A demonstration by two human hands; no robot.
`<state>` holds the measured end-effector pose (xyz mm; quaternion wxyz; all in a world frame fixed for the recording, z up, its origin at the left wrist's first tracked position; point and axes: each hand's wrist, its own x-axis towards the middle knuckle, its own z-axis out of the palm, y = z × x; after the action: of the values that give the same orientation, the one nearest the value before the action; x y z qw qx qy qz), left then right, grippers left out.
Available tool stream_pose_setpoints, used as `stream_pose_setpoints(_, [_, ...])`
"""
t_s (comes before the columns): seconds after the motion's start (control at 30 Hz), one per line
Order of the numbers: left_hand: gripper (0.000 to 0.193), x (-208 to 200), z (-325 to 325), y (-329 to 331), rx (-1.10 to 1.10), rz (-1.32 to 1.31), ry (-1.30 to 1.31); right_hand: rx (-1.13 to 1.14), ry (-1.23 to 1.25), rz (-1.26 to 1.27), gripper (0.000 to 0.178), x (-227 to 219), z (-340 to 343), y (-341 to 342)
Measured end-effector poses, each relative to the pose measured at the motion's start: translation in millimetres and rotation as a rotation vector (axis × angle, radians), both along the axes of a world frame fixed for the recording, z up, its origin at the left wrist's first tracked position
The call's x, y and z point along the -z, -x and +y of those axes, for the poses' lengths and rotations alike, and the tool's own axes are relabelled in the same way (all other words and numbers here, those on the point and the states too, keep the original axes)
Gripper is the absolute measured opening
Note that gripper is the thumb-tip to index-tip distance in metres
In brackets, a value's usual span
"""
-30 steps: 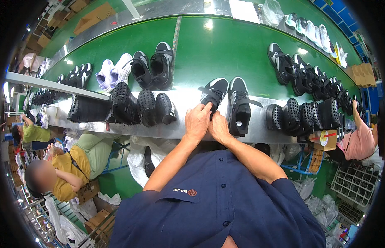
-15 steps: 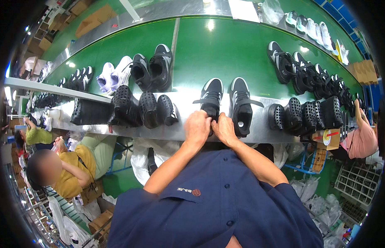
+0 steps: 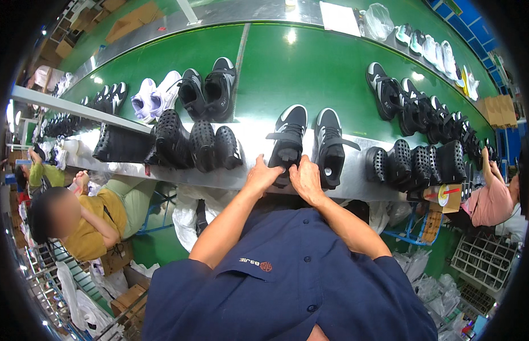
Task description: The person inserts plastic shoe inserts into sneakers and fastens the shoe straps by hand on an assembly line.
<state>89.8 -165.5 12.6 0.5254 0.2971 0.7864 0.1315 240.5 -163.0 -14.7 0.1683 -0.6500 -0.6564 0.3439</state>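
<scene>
A black sneaker [image 3: 288,142] with a light grey toe and a strap across its top stands in front of me, toe pointing away. My left hand [image 3: 262,175] is at the left of its heel, the thumb pressed to the collar. On the other side, my right hand [image 3: 306,178] holds the heel collar, thumb and fingers at its edge. The shoe's dark opening shows between my hands. Close by on the right stands the matching sneaker [image 3: 331,142], its strap end sticking out to the right; neither hand touches it.
Black studded blocks [image 3: 203,146] line the metal ledge [image 3: 250,149] on the left, and more blocks [image 3: 399,161] on the right. Beyond lies a green conveyor surface [image 3: 310,68] with pairs of shoes [image 3: 220,91] on it. A person in yellow [image 3: 105,219] sits at the left.
My hands have moved apart from close together over the shoe's opening to either side of its heel. More of the opening shows now.
</scene>
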Motion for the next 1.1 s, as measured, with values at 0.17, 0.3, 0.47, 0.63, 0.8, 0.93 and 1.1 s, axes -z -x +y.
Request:
stream_pose_setpoints(0.17, [0.085, 5.6, -3.5, 4.3, -0.131, -0.222, -0.229, 0.006, 0.308, 0.333, 0.036, -62.3, 0.7, -19.1])
stream_pose_setpoints(0.3, [0.077, -44.3, 1.3, 36.1, 0.267, 0.153, -0.461, -0.084, 0.202, 0.434, 0.040, -131.5, -4.5, -71.8])
stream_pose_setpoints(0.47, [0.076, -95.9, 12.7, 41.9, 0.599, 0.216, -0.554, -0.302, 0.132, 0.513, 0.049, -181.4, 4.5, -57.4])
stream_pose_setpoints(0.63, [0.077, -94.6, 19.5, 41.8, 0.758, 0.153, -0.596, -0.309, 0.102, 0.468, 0.013, -164.8, 4.2, -61.2])
stream_pose_setpoints(0.8, [0.080, -88.1, 29.3, 46.1, 0.918, 0.104, -0.788, -0.320, 0.058, 0.481, 0.012, -162.6, 2.4, -60.4])
stream_pose_setpoints(0.93, [0.082, -92.9, 36.7, 44.2, 1.006, 0.104, -0.843, -0.331, 0.078, 0.465, 0.014, -165.4, 3.8, -56.1])
stream_pose_setpoints(1.1, [0.084, -93.5, 43.9, 43.2, 1.078, 0.116, -0.863, -0.351, 0.055, 0.423, 0.014, -159.9, 8.7, -53.3])
